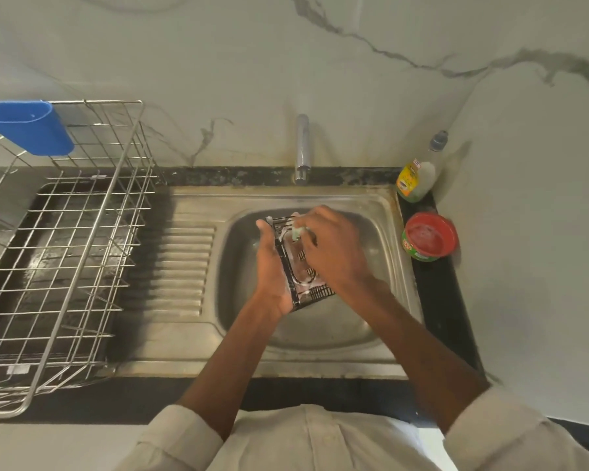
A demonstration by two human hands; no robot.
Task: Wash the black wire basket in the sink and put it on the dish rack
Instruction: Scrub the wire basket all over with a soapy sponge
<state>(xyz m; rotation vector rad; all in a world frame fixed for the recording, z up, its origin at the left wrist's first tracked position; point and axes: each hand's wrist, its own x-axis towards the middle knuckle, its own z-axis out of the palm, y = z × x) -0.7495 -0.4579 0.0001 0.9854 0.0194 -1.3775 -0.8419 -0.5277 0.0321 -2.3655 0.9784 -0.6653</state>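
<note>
- While the left hand point(273, 266) grips its left edge, the black wire basket point(298, 263) hangs tilted over the bowl of the steel sink point(381, 239).
- The basket is a small oblong of thin black wires, streaked with white foam, with oval cut-outs in its base.
- The right hand point(334, 246) lies over its top, fingers curled round a pale green sponge point(298, 232) pressed against the wires.
- The dish rack point(58, 253) stands well apart, left of the sink.
</note>
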